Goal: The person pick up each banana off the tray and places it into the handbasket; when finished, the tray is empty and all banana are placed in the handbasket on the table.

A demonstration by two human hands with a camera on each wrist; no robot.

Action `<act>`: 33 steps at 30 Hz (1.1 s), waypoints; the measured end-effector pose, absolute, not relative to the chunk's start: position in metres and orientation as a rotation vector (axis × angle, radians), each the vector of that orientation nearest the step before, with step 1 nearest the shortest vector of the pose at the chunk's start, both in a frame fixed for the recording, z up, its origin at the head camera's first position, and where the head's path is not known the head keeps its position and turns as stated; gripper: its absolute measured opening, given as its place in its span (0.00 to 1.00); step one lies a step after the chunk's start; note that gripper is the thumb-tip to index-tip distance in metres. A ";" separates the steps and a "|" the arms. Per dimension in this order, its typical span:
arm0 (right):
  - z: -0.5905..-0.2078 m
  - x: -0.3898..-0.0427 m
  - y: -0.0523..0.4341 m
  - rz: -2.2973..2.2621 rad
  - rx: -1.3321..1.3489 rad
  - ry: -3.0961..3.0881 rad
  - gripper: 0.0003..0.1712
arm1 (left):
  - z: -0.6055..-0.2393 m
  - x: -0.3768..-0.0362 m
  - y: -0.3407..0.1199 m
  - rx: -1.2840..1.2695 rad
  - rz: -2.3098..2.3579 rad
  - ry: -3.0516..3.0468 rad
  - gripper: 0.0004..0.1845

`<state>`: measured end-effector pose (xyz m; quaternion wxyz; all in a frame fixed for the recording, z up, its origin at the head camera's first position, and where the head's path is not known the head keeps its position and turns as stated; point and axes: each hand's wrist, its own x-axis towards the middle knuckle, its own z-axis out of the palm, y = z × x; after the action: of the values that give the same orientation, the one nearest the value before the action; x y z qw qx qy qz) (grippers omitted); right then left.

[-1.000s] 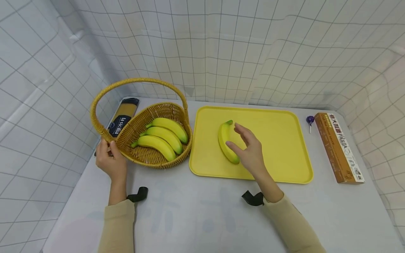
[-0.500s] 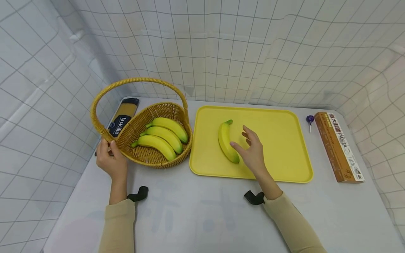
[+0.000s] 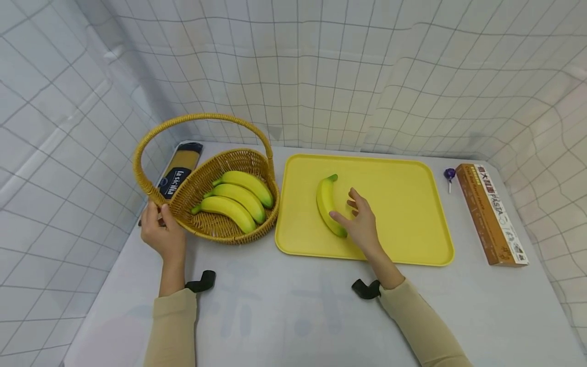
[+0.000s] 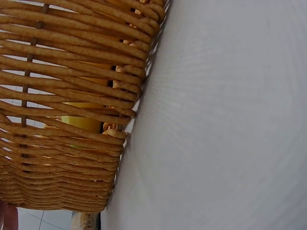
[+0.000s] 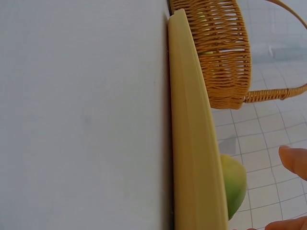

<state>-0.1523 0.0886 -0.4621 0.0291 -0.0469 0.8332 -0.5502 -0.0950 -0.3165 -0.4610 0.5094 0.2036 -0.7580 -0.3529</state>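
Observation:
My left hand (image 3: 163, 235) grips the left rim of a woven wicker basket (image 3: 227, 239), at the foot of its tall handle. Three bananas (image 3: 236, 196) lie side by side inside. In the left wrist view the basket's woven wall (image 4: 67, 96) fills the left half, and bits of yellow show through its gaps. On a yellow tray (image 3: 403, 204) lies a single banana (image 3: 324, 201), stem toward the back. My right hand (image 3: 362, 229) is over the tray just right of this banana, thumb and fingers spread apart, holding nothing; its thumb tip overlaps the banana in the head view.
Behind the basket on the left lies a dark-labelled pasta pack (image 3: 179, 171), partly hidden. A purple lollipop (image 3: 449, 174) and a long brown-and-white pasta box (image 3: 492, 214) lie right of the tray. Grid-patterned white curtains (image 3: 321, 76) hang around the white table (image 3: 275, 306).
My right hand first drew back a little to the right from the banana, then came slightly left and nearer the front. The left hand, basket and bananas stay in place.

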 end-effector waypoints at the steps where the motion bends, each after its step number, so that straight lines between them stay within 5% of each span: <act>1: -0.463 -0.152 0.088 -1.690 -0.139 2.570 0.50 | -0.461 -0.095 -0.316 0.488 -0.850 -1.823 0.13; 33: -0.479 -0.152 0.081 -1.505 -0.121 2.573 0.50 | -0.461 -0.095 -0.317 0.505 -0.851 -1.840 0.16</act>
<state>-0.1523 0.0809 -0.4787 0.0792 -0.0405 0.8597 -0.5029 -0.0945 -0.3172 -0.4614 0.5023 0.2089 -0.7615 -0.3523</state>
